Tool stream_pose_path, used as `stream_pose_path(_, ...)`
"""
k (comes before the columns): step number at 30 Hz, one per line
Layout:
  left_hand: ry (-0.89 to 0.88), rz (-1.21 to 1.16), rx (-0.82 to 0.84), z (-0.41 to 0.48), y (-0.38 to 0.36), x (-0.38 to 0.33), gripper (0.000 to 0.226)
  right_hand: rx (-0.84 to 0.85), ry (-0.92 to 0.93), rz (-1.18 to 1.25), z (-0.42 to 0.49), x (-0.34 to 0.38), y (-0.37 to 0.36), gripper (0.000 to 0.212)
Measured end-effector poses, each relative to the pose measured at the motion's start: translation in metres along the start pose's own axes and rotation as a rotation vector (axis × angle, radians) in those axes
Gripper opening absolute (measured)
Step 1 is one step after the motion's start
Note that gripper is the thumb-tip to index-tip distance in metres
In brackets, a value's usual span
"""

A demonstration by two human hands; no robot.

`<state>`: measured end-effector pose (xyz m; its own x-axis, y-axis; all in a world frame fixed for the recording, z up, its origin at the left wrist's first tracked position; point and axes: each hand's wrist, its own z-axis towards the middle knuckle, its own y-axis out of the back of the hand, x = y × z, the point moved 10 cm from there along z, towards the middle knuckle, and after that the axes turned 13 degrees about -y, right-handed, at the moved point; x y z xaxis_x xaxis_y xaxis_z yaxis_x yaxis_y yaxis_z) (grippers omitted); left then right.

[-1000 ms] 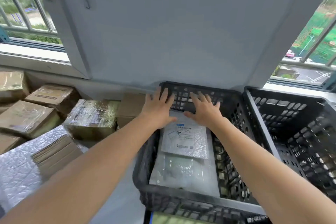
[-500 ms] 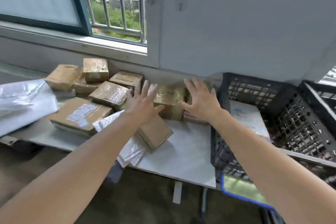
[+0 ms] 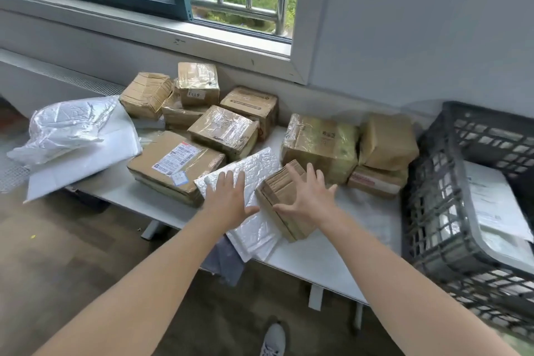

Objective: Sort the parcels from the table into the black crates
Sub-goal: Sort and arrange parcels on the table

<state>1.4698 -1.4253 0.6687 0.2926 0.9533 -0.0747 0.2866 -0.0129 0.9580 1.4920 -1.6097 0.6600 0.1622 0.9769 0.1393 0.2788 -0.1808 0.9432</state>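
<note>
Right grip: the right hand (image 3: 306, 196) is released, fingers spread wide and holding nothing. It is poised over the top of the small cardboard box (image 3: 273, 189); whether the palm already touches cannot be told.
Left grip: the left hand (image 3: 228, 199) is also released, fingers straight. It lies flat over the silver bubble mailer (image 3: 254, 165) just left of the small box.
Task's thing: the small box lies skewed near the front edge of the desk (image 3: 318, 257), its left side resting on the mailer.
Neighbours: a large taped box (image 3: 318, 144) stands just behind the small box, and a flat labelled box (image 3: 173, 165) lies left of it, beyond the mailer.
Destination: the black crate (image 3: 433, 196) sits well to the right of the small box and already holds white mailers (image 3: 497, 205).
Risk, slide: the mailer appears to overhang the desk edge in front of the small box, so dragging the box could likely pull the slick mailer to the floor.
Risk, hold: a one-handed span across the box top may slip.
</note>
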Motion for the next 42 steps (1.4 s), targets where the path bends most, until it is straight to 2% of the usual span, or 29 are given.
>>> stream_pose_path(7, 0.047, -0.068, 0.119, 0.043, -0.06, 0.03, 0.115, 0.144, -0.126, -0.005, 0.037, -0.016, -0.051, 0.123)
stream_pose_path(13, 0.136, -0.04, 0.146, 0.06, -0.072, 0.067, 0.118, 0.079, -0.14, 0.004, 0.041, -0.015, -0.051, 0.118)
stream_pose_path(17, 0.127, -0.06, 0.152, 0.069, -0.065, 0.086, 0.118, 0.054, -0.155, 0.015, 0.034, -0.016, -0.051, 0.117)
stream_pose_path(19, 0.089, 0.012, 0.069, 0.073, -0.05, 0.087, 0.103, 0.036, -0.181, 0.013, 0.03, -0.016, -0.049, 0.117)
stream_pose_path(21, -0.01, 0.059, -0.078, 0.077, -0.032, 0.082, 0.064, 0.024, -0.226, 0.004, 0.025, -0.017, -0.048, 0.117)
stream_pose_path(23, -0.093, -0.061, -0.203, 0.08, -0.016, 0.082, 0.024, -0.003, -0.253, -0.008, 0.019, -0.016, -0.047, 0.117)
stream_pose_path(25, -0.114, -0.193, -0.257, 0.083, -0.002, 0.089, 0.008, -0.033, -0.27, -0.015, 0.013, -0.015, -0.046, 0.118)
stream_pose_path(30, 0.015, -0.584, -0.378, 0.081, 0.036, 0.132, 0.007, -0.045, -0.318, 0.0, 0.001, -0.017, -0.049, 0.119)
stream_pose_path(33, 0.085, -0.782, -0.464, 0.07, 0.059, 0.155, 0.015, -0.024, -0.257, -0.027, 0.0, -0.004, -0.056, 0.12)
stream_pose_path(36, 0.036, -0.939, -0.546, 0.059, 0.083, 0.15, 0.024, 0.006, -0.183, -0.051, 0.002, 0.013, -0.063, 0.12)
stream_pose_path(39, -0.056, -1.017, -0.603, 0.048, 0.102, 0.128, 0.025, 0.078, -0.188, -0.014, 0.004, 0.02, -0.064, 0.114)
stream_pose_path(42, -0.153, -1.015, -0.641, 0.041, 0.12, 0.098, 0.01, 0.027, -0.158, 0.248, 0.002, 0.036, -0.031, 0.104)
